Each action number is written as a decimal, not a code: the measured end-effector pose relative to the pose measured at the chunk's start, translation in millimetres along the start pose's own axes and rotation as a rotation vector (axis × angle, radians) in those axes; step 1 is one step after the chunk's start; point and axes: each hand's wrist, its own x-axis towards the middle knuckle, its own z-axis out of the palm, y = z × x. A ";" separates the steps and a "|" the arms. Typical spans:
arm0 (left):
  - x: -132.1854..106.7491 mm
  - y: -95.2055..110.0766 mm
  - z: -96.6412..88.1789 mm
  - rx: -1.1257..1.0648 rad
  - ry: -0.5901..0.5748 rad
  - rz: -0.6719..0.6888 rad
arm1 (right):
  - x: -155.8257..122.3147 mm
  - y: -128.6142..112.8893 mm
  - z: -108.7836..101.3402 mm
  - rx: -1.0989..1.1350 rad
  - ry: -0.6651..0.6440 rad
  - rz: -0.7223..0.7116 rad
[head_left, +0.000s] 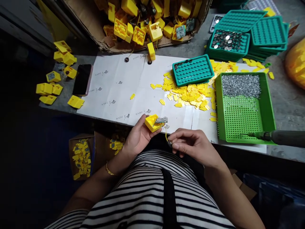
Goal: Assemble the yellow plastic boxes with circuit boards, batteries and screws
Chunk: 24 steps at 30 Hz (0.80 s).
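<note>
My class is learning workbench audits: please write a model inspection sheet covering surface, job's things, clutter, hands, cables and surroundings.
Surface: printed white sheet on a grey bench.
Job's things: yellow casing with grey part; dark round part; green tray of silver pieces.
Clutter: phone; yellow pieces heaped around a teal tray.
Hands: left hand holds the yellow casing; right hand pinches the dark round part.
Cables: yellow wires between yellow casing and dark round part; power cables: nothing seen.
Surroundings: cardboard box of more yellow casings beyond the sheet.
</note>
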 end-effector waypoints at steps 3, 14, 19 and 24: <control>1.5 -4.5 -2.2 -0.070 0.009 -0.019 | 0.1 5.8 -2.2 0.082 -0.038 0.022; -14.2 -25.3 -6.3 -0.076 -0.169 -0.309 | 6.8 14.3 -2.7 0.244 0.243 -0.154; -11.6 -26.3 -8.4 0.111 -0.159 -0.085 | 3.4 15.3 -3.3 -0.002 0.424 -0.234; -7.6 -29.7 -5.1 0.254 -0.094 0.136 | 2.4 18.3 4.1 -0.257 0.447 -0.284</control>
